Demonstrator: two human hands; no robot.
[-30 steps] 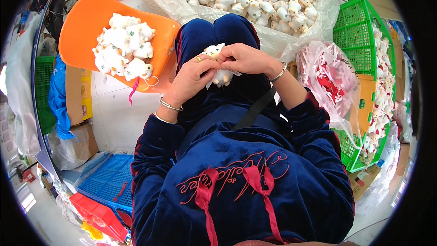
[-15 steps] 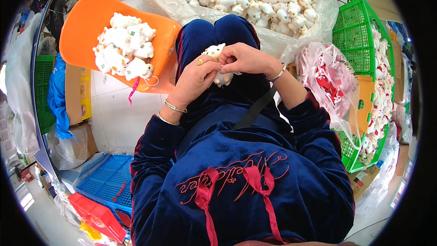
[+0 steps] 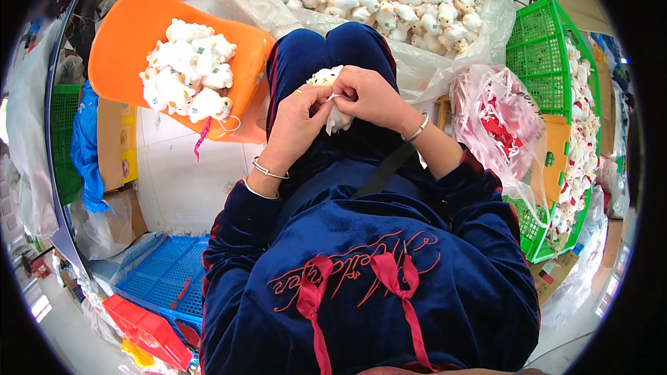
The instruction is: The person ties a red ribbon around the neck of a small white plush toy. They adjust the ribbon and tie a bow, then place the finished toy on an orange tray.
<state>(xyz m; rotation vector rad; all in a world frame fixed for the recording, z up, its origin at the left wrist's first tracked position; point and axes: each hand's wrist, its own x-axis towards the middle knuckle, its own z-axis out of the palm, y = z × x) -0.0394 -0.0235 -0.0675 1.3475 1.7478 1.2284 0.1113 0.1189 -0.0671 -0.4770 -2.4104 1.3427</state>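
Note:
A small white plush toy (image 3: 325, 78) rests on my lap between my knees, its lower body partly hidden behind my fingers. At its middle a thin white ribbon (image 3: 331, 123) shows, one end hanging below my fingers. My left hand (image 3: 300, 117) is closed, thumb and finger pinching the ribbon. Close against it, my right hand (image 3: 368, 94) pinches the ribbon too, fingertips nearly touching the left ones. On the orange chair (image 3: 125, 42) to my left lies a pile of similar white plush toys (image 3: 187, 69).
Ahead, a big clear plastic bag (image 3: 243, 0) holds many white plush toys. Green crates (image 3: 538, 55) stand at the right beside a plastic bag with red and white pieces (image 3: 497, 125). Blue (image 3: 167, 274) and red (image 3: 147, 330) crates sit at lower left.
My hands have shifted slightly, the right wrist a little lower and the left hand a little to the right. More of the white ribbon now shows between and below my fingers.

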